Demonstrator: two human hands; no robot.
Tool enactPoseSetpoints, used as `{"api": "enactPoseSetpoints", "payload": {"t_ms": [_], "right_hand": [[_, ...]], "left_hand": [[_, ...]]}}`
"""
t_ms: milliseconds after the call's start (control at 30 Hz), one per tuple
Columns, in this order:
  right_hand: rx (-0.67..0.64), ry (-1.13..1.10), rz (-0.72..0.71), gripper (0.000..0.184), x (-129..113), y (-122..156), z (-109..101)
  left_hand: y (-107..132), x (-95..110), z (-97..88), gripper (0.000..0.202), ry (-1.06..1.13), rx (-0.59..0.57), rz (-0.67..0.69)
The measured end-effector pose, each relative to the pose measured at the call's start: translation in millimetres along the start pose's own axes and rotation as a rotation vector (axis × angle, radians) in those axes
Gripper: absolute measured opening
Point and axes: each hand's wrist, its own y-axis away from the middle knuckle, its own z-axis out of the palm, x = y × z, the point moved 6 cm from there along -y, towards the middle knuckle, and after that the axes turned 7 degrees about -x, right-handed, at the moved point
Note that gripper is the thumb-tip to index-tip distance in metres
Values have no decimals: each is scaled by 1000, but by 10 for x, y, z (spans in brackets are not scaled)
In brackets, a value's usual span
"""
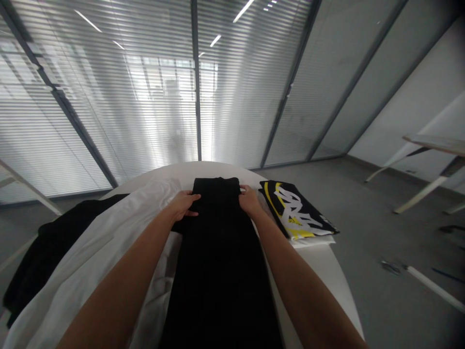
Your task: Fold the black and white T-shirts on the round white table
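Observation:
A long black garment (220,261), folded into a narrow strip, lies lengthwise in front of me on a round white table (323,276). Whether it is a pair of trousers or a top I cannot tell. At its far end the cloth is doubled over into a short flap. My left hand (183,204) grips the left edge there, thumb on top and some fingers hidden by the cloth. Opposite it, my right hand (250,199) pinches the right edge near the far corner, its fingertips partly hidden.
Left of the strip lies a loose white cloth (105,247), with another black garment (54,247) beyond it hanging over the table edge. On the right sits a folded black garment (298,211) with a yellow and white print. Glass panels with blinds (152,111) stand behind the table.

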Motion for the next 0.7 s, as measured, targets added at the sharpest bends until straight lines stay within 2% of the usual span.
{"api": "enactPoseSetpoints", "payload": {"t_ms": [167,367,533,700], "right_hand": [[68,41,92,60,34,24,-112],[-27,51,58,44,-81,37,-56],[-73,44,31,31,-111,67,-25],[-48,-34,0,23,-55,26,-22]], "left_hand": [[-9,-24,6,21,44,29,-38],[-11,-42,-73,10,112,38,-75],[1,-3,-21,28,141,-102,-20],[-4,13,-17,37,164,-141,29]]}}
